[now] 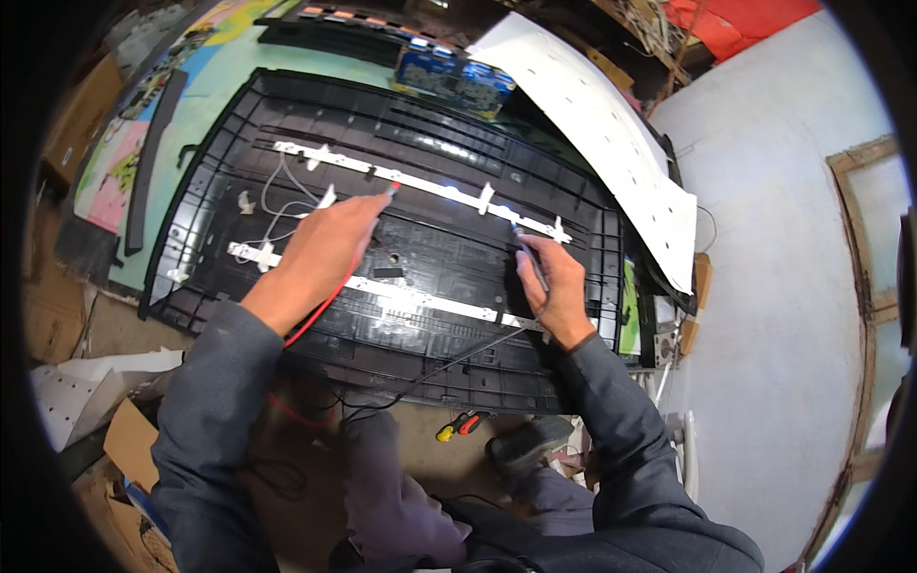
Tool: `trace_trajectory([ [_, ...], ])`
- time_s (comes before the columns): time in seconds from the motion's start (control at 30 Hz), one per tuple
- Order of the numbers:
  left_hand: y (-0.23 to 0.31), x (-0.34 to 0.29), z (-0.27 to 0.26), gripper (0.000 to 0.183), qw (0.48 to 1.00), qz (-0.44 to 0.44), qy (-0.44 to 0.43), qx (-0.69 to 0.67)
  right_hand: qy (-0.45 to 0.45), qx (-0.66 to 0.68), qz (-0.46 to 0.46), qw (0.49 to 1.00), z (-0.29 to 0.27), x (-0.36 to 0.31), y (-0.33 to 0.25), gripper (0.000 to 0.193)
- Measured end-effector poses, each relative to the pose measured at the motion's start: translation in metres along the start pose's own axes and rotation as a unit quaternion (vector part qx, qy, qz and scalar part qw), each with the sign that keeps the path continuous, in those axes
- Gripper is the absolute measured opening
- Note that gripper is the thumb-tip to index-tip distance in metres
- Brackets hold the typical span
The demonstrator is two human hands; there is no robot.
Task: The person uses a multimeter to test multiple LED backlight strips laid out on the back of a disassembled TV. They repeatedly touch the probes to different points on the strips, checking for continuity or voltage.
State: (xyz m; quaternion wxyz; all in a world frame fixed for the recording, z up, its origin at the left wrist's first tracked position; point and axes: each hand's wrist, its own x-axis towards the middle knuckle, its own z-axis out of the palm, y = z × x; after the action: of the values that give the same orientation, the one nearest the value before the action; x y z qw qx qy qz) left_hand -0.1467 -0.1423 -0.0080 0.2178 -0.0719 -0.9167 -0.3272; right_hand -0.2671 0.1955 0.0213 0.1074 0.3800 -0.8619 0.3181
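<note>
A black plastic television back panel (439, 244) lies in front of me with two white LED strips across it. My left hand (325, 239) is closed round a red-tipped test probe (393, 188), its point at the upper LED strip (420, 183), left of the middle. From this hand a red lead (325, 307) runs down. My right hand (556, 285) pinches a dark test probe (531, 256), whose tip meets the same strip near its right end. Between the probes, a few LEDs glow bluish-white. The lower LED strip (430, 303) passes beyond my left wrist, which hides part of it.
A large white sheet (602, 143) leans at the back right, near a blue circuit board (454, 78). Thin grey wires (270, 199) loop between the strips' left ends. Tools with yellow and red handles (458, 426) lie on the floor. A pale wall (764, 239) stands right.
</note>
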Motion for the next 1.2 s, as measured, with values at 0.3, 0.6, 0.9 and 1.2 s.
trace_trajectory([
  [0.3, -0.001, 0.003, 0.003, 0.036, 1.0, -0.015, 0.011, -0.02, 0.015, -0.003, -0.007, 1.0, -0.005, -0.004, -0.001, 0.028],
  [0.6, 0.002, 0.003, 0.0, 0.035, 1.0, -0.021, 0.002, -0.011, 0.071, -0.071, 0.067, 0.993, -0.038, -0.035, 0.025, 0.027],
  [0.9, 0.001, 0.003, 0.001, 0.035, 1.0, -0.017, 0.004, -0.019, 0.057, -0.061, 0.073, 0.994, -0.037, -0.037, 0.03, 0.028],
  [1.2, 0.006, 0.005, -0.003, 0.036, 0.999, -0.031, -0.015, -0.015, 0.06, -0.053, 0.047, 0.996, -0.033, -0.036, 0.034, 0.027],
])
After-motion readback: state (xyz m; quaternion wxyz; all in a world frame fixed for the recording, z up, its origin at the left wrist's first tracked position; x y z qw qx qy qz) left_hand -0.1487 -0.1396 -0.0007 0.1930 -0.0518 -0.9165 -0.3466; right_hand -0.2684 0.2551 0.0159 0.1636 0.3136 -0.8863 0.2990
